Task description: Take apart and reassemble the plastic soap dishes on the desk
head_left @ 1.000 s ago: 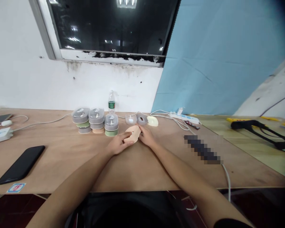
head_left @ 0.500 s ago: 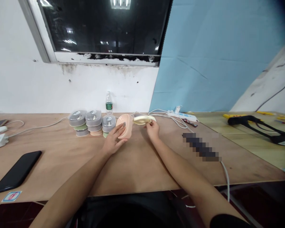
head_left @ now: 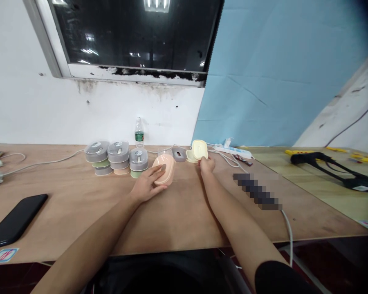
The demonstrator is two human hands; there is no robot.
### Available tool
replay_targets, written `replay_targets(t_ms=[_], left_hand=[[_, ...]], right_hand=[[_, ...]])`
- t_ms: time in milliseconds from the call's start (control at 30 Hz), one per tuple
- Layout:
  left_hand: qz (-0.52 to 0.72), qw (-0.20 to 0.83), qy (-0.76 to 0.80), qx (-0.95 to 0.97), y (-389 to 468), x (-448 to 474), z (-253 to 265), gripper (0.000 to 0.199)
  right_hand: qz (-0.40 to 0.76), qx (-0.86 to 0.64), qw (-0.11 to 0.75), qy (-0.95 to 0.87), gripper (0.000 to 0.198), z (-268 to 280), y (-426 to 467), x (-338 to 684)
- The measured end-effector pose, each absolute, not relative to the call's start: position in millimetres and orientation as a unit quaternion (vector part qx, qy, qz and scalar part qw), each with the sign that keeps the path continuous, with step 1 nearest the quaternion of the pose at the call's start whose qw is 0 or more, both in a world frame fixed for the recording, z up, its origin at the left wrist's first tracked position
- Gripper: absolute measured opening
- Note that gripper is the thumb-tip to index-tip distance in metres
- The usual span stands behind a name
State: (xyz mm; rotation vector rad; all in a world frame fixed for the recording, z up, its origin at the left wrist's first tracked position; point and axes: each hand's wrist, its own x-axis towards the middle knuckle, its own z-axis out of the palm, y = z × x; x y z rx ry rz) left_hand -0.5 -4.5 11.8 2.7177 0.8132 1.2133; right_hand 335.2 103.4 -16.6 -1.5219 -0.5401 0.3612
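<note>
My left hand (head_left: 147, 183) is closed on the rim of a peach-pink plastic container (head_left: 168, 163), which tilts with its hollow side toward me. A small greyish piece (head_left: 163, 168) shows by my fingertips; I cannot tell what it is. My right hand (head_left: 207, 164) pinches the lower edge of a pale yellow square plastic piece (head_left: 199, 149), held tilted up. Close behind it a second pale yellow piece (head_left: 190, 157) lies on the table. Between my hands, farther back, are a grey piece with an oval opening (head_left: 179, 154) and a clear cover (head_left: 164, 151), partly hidden by the pink container.
Three stacks of lidded containers (head_left: 118, 153) stand at left, a water bottle (head_left: 139, 132) behind them. A black phone (head_left: 16, 218) lies near the left front edge of the table (head_left: 178, 220). At right are a power strip (head_left: 234, 151), cables, a pixelated dark object (head_left: 257, 192) and a black frame (head_left: 334, 169).
My right hand has moved right, away from the pink container, and the yellow piece has turned its face toward me. The pink container tips back slightly, still in my left hand.
</note>
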Motion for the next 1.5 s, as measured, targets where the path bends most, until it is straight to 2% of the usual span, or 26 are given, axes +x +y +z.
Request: replay_targets(t_ms=[167,267,467,600,700,800,967,1133,1500], left_hand=[[0.389,0.021,0.260,0.883,-3,-2,11,0.057],[0.388,0.022,0.255,0.885,-3,-1,11,0.057],[0.383,0.031,0.245,0.890,-4,1,13,0.057],[0.385,0.032,0.241,0.890,-4,1,13,0.056],[0.386,0.031,0.245,0.889,-4,1,12,0.055],[0.386,0.033,0.245,0.889,-3,1,11,0.055],[0.387,0.031,0.247,0.888,-3,0,10,0.055],[0.387,0.031,0.241,0.889,-3,1,10,0.055],[0.391,0.028,0.255,0.884,-6,0,11,0.055]], right_hand=[[0.157,-0.681,0.673,-0.243,0.026,-20,110,339],[0.175,-0.669,0.683,-0.236,0.018,-20,104,348],[0.217,-0.624,0.722,-0.206,0.026,-14,93,365],[0.146,-0.572,0.783,-0.198,0.033,-14,95,366],[0.097,-0.545,0.794,-0.251,0.042,-18,98,363],[0.035,-0.576,0.738,-0.351,0.044,-22,99,359],[-0.060,-0.652,0.565,-0.502,0.027,-24,97,350],[-0.135,-0.664,0.452,-0.580,0.034,-22,104,353],[-0.124,-0.691,0.289,-0.651,0.038,-31,117,354]])
